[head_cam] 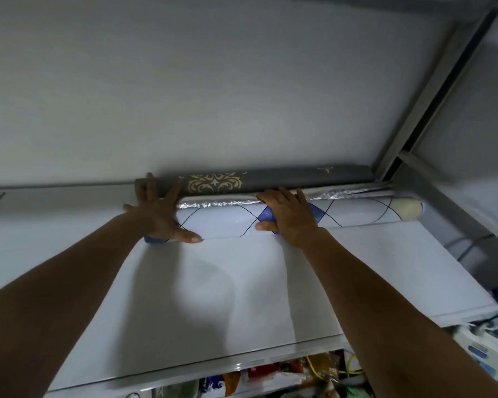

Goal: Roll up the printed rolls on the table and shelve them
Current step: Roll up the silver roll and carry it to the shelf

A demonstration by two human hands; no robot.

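On white shelf [242, 282], beside dark grey gold-patterned roll [270, 176]: white blue-diamond printed roll [222, 218]. Your left hand [158, 208] presses its end, fingers splayed; right hand [288, 214] curls fingers over middle. Likely light, slick, crushable: hold mid-span.

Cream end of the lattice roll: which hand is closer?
Right. The right hand grips the white lattice roll near its middle, partway toward the cream end; the left hand presses flat at the opposite end, fingers spread onto the grey roll.

white roll [222, 216] left end: under left hand [158, 214] | lower clutter [299, 372]: cropped, blurred
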